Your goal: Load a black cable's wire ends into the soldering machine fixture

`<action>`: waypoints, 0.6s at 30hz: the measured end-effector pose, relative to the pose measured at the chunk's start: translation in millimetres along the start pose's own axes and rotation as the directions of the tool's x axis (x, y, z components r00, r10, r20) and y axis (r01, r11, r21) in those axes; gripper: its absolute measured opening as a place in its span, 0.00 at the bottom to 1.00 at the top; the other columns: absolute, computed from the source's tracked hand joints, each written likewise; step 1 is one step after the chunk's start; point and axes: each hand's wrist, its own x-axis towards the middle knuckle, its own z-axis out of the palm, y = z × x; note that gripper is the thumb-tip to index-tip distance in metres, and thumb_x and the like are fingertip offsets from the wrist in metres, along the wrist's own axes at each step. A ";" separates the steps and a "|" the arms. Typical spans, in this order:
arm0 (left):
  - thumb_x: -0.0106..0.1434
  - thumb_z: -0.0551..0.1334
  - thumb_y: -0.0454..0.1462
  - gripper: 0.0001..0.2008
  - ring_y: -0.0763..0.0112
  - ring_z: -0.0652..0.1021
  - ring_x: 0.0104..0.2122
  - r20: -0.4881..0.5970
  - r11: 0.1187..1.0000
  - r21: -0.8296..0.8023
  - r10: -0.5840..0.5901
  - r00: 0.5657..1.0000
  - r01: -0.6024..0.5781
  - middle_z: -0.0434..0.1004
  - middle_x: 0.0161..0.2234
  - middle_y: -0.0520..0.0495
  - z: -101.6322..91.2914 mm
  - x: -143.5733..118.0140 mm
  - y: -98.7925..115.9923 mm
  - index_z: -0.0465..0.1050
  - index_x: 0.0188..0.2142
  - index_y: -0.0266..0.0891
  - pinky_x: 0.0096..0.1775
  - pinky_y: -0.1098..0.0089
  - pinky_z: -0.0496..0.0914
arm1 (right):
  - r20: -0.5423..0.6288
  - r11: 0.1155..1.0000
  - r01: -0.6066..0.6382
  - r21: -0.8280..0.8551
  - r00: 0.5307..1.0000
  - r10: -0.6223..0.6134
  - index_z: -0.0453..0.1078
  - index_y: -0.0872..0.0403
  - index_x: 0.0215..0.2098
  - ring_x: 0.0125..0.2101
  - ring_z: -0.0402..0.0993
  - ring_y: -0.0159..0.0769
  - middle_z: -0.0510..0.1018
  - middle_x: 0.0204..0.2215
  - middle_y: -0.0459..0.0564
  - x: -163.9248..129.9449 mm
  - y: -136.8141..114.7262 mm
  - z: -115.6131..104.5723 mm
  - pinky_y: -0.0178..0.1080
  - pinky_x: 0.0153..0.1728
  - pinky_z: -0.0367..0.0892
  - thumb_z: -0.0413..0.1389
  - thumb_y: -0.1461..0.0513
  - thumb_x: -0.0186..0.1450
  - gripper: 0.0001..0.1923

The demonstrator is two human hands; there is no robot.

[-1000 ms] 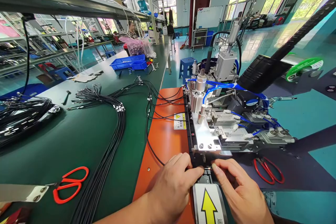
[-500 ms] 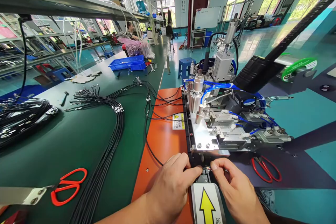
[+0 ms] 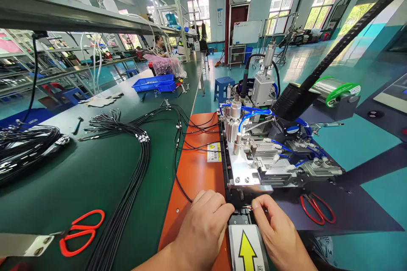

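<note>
My left hand is closed around a black cable that runs into it from the left over the orange base plate. Pinched between thumb and forefinger of my right hand are thin wire ends, too small to make out fully. Both hands are at the near end of a machine with metal cylinders and blue air tubes. Below the wires, between my hands, is a metal cover with a yellow arrow.
A bundle of black cables lies on the green table, beside red-handled scissors. More red-handled scissors lie right of the machine. Farther off are a blue tray, a solder wire spool and a seated person.
My left hand has shifted a little to the left, so the gap between my hands is wider. My right hand stays by the wire ends. The camera view has tilted slightly.
</note>
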 end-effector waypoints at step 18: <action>0.63 0.49 0.28 0.09 0.63 0.62 0.34 0.217 0.998 0.055 -0.048 0.975 0.037 0.63 0.35 0.42 3.5 -8.1 -2.2 0.66 0.36 0.34 0.34 0.63 0.61 | 0.088 0.986 -0.161 0.040 0.984 0.157 0.58 0.50 0.49 0.42 0.65 0.32 0.69 0.40 0.45 -25.3 6.2 -21.7 0.31 0.45 0.58 0.42 0.35 0.65 0.31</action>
